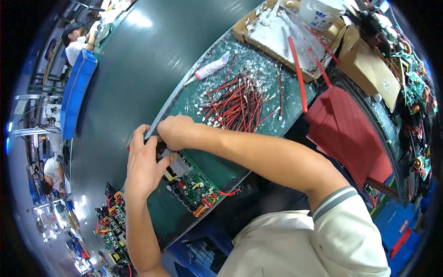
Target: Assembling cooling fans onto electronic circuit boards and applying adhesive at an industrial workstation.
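Note:
A green circuit board (198, 181) lies on the worktable, crowded with coils, a yellow transformer and grey metal parts. My left hand (144, 166) grips its far left end, the thumb bent over the parts and the fingers along the outer side. Close by, my right hand (176, 132) is closed at that same end, nearly touching the left fingertips. Whatever it pinches is hidden behind the knuckles. Beyond my right forearm is a pile of red and black wires (237, 102) with small white connectors. A tube (211, 68) with a pointed nozzle lies past them.
At the far right a cardboard tray (272, 46) is smeared with white paste, with a white bucket (320, 13) in it. Dark red sheets (344, 134) hang at the right. More circuit boards (112, 226) stand at the left. A blue bin (78, 94) and people are beyond.

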Demonstrator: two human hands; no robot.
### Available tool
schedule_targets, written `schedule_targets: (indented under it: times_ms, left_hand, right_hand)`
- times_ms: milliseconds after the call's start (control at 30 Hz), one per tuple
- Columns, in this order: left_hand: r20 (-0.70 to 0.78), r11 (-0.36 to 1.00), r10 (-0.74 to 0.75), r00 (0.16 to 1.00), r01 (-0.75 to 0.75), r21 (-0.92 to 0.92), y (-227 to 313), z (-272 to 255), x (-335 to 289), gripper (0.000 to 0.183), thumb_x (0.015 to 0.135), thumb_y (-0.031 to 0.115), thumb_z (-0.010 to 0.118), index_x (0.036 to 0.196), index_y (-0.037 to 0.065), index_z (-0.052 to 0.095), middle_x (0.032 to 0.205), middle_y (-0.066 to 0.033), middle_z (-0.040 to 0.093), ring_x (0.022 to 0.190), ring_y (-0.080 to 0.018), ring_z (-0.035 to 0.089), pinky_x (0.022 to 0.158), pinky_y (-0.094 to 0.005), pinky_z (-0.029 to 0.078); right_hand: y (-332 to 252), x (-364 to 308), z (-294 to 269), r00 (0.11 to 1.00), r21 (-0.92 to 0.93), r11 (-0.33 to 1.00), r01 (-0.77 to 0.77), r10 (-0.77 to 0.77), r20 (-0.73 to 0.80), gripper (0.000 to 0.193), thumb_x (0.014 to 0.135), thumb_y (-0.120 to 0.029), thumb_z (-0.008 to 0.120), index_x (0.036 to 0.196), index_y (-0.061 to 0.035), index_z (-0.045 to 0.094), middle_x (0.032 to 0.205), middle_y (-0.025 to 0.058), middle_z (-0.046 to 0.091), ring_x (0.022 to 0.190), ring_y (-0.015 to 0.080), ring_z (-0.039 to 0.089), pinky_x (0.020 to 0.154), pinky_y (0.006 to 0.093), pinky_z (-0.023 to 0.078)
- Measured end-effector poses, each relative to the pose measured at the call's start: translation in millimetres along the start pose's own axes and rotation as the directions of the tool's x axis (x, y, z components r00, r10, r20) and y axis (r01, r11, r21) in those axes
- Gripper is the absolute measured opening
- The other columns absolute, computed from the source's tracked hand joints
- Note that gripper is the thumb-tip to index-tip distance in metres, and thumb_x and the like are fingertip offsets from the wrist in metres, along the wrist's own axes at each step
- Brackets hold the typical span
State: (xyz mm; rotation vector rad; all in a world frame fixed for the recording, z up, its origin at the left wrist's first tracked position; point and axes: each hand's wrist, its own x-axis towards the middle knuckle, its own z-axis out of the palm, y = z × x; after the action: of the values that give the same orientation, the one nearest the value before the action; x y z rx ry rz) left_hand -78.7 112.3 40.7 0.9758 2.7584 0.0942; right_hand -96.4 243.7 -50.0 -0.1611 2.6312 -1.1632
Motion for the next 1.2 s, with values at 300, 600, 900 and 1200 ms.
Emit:
schedule_targets:
  times_ms: [300, 600, 900, 1200]
  left_hand:
    - [-0.46, 0.986, 0.08, 0.884, -0.137, -0.092, -5, -3, -9, 0.055, 0.079, 0.008, 0.076, 0.131, 0.005, 0.058, 0.141, -0.0165, 0.051, 0.134, -0.0345, 0.046, 0.109, -0.0409, 0.037]
    - [-0.251, 0.092, -0.359, 0.899, -0.233, -0.968, 12, 16, 27, 0.089, 0.087, 0.005, 0.076, 0.153, 0.004, 0.017, 0.128, -0.0213, 0.055, 0.102, -0.0193, 0.063, 0.087, -0.0296, 0.053]
    - [-0.221, -0.263, -0.454, 0.863, -0.366, -0.893, 12, 4, 21, 0.085, 0.087, 0.001, 0.073, 0.151, 0.003, 0.019, 0.121, -0.0216, 0.063, 0.089, -0.0145, 0.063, 0.076, -0.0254, 0.053]
    - [-0.247, -0.244, -0.44, 0.863, -0.379, -0.893, 19, 14, 14, 0.083, 0.087, 0.001, 0.073, 0.151, 0.001, 0.02, 0.121, -0.0227, 0.063, 0.085, -0.0133, 0.065, 0.075, -0.0237, 0.053]
  right_hand:
    - [67, -35, -86, 0.789, -0.548, 0.823, -0.15, -0.235, -0.568, 0.046, 0.084, -0.008, 0.058, 0.13, -0.0058, 0.055, 0.128, 0.0133, 0.06, 0.132, 0.0376, 0.046, 0.099, 0.0592, 0.04]
    - [36, -40, -72, 0.629, 0.135, 0.933, 0.333, -0.113, -0.769, 0.062, 0.08, -0.007, 0.07, 0.139, -0.0097, 0.052, 0.111, 0.0138, 0.068, 0.106, 0.0332, 0.064, 0.092, 0.0445, 0.05]
    - [-17, -68, -15, 0.738, 0.738, 0.334, 0.587, 0.154, -0.657, 0.083, 0.083, -0.014, 0.079, 0.15, -0.0027, 0.03, 0.129, 0.0165, 0.057, 0.121, 0.0225, 0.058, 0.096, 0.0349, 0.05]
    - [-33, -54, 2, 0.828, 0.789, -0.273, 0.55, 0.303, -0.473, 0.052, 0.105, -0.04, 0.047, 0.12, 0.0082, 0.06, 0.099, 0.011, 0.069, 0.086, 0.0147, 0.066, 0.077, 0.0269, 0.054]
